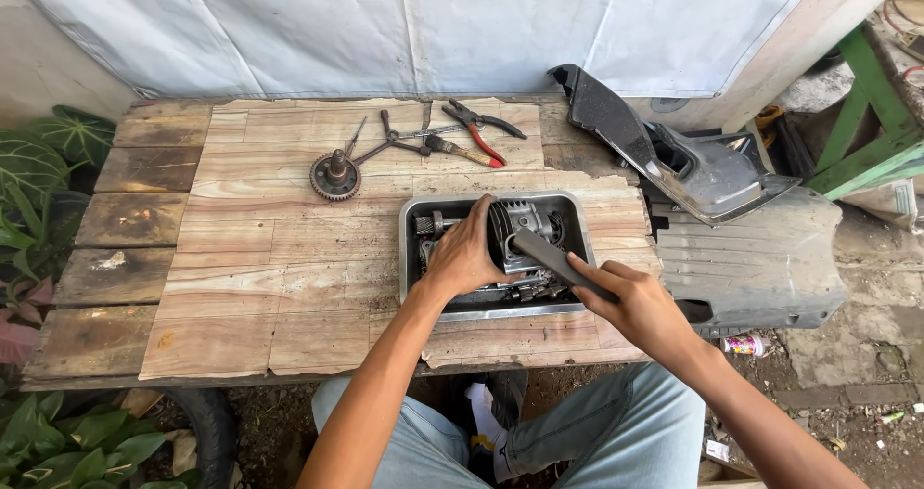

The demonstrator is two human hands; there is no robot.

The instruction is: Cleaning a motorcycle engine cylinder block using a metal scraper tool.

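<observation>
— So what's on the wooden tabletop (289, 258) from where you stand?

— Biggest first: a grey plastic body panel (751, 258) leans off its right end, with a darker moulded cover (664, 152) lying on top of it. Then a metal tray (577, 224) near the front edge, with a greasy engine part (525, 224) inside it.

— And the hands?

— The left hand (462, 253) is curled down over the engine part in the tray, fingers wrapped round its left side. The right hand (635, 301) is closed around a dark grey handle (549, 258) of a tool, whose far end rests against the engine part.

— Anything smaller?

— Behind the tray, a toothed gear (336, 175), a cross-shaped wrench (390, 142), red-handled pliers (486, 128) and a small brush (460, 150), all close together.

— Any packaging?

— One small wrapper (743, 345), white with bright colours, on the ground under the panel. Its print is too small to tell.
</observation>
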